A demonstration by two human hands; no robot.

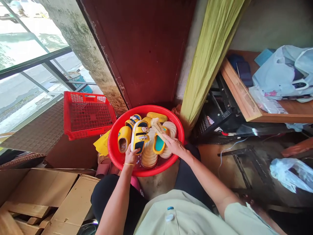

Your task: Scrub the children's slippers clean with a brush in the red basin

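Right hand [175, 146], seemingly palm-down, holds the brush [158, 128] aslant.

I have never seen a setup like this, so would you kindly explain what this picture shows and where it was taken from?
There is no machine here: these are a person's own bare hands, seen by a camera worn on the head, looking forward and down. The left hand holds a yellow sandal with dark patches. The right hand grips a pale brush. Below is a red basin containing more yellow footwear and some pale, ridged pieces. A red crate stands left of the basin.
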